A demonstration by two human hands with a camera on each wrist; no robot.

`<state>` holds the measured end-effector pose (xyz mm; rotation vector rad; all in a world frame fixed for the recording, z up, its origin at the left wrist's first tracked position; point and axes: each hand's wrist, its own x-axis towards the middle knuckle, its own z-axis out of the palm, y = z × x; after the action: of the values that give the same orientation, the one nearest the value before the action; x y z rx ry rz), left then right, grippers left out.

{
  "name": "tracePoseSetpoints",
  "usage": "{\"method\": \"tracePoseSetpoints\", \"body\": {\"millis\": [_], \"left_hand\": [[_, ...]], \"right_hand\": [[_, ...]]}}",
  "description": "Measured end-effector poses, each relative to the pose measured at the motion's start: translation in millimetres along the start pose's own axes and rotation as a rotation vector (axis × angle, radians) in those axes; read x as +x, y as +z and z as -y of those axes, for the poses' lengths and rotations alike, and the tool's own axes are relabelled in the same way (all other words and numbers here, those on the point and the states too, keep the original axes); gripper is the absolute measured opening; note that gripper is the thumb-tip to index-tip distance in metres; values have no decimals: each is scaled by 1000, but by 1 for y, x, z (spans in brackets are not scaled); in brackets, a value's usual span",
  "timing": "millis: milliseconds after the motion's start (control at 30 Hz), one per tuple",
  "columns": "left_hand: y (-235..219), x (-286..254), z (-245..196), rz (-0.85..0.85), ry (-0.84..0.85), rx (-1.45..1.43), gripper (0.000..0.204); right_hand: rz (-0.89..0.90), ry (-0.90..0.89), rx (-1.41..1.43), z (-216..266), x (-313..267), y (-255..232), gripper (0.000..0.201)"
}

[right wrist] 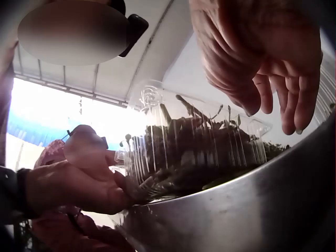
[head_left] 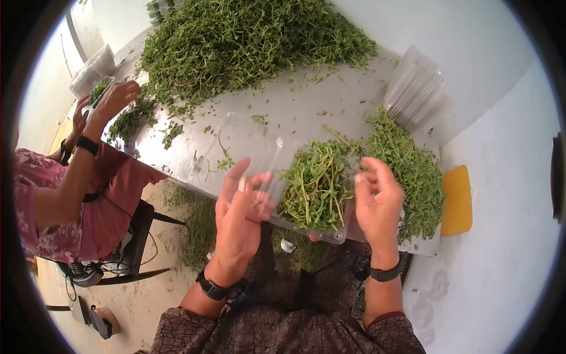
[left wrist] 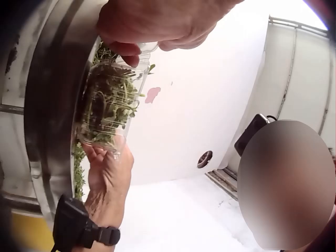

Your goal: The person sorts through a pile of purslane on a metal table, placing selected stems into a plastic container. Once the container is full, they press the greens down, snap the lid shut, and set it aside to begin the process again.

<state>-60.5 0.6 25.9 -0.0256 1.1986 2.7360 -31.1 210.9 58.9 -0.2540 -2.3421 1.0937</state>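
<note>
A clear plastic clamshell container (head_left: 339, 237) sits at the table's near edge, filled with leafy green stems (head_left: 315, 192). Its see-through lid (head_left: 250, 138) lies folded out to the left. My left hand (head_left: 236, 221) holds the container's left side near the lid, some fingers showing through the plastic. In the right wrist view the left hand (right wrist: 79, 184) is against the container's end. Beside the container's right side is my right hand (head_left: 380, 203), fingers loosely bent and holding nothing. In the right wrist view the right hand (right wrist: 262, 58) hangs above the filled container.
A large heap of greens (head_left: 247, 47) covers the back of the metal table (head_left: 295, 100). Another pile (head_left: 407, 177) lies right, before a stack of clear containers (head_left: 415, 88). A yellow board (head_left: 457, 200) stands by the wall. Another person (head_left: 65, 194) works at left.
</note>
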Motion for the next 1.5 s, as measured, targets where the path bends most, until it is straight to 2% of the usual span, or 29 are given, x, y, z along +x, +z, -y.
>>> {"method": "tracePoseSetpoints", "body": {"millis": [33,100,167,233,267,367,433,600,967,1167,1500], "left_hand": [[-1,-3,2,-13,-3,0,55],[0,-6,6,22,94,5,58],[-3,-7,8,33,112,10,58],[-3,-7,10,50,125,9,58],[-2,-8,9,38,123,20,57],[-4,-8,10,27,119,21,56],[-5,-8,11,35,114,13,55],[-6,-8,11,50,122,39,57],[-11,-6,13,81,110,23,56],[-10,-5,14,78,110,16,55],[-10,-5,14,79,115,18,54]], "right_hand": [[13,4,1,0,-1,-2,31],[-117,-248,-51,1,-4,-5,32],[-87,-287,-82,17,-11,-11,33],[5,-480,-122,35,-21,-9,36],[50,-516,-152,38,-26,-7,40],[103,-569,-256,48,-31,-2,43],[74,-574,-262,51,-32,5,40],[116,-552,-383,60,-30,13,27],[78,-638,-289,61,-15,11,24],[198,-725,-306,69,-7,-3,26],[149,-958,-482,72,15,2,22]]}}
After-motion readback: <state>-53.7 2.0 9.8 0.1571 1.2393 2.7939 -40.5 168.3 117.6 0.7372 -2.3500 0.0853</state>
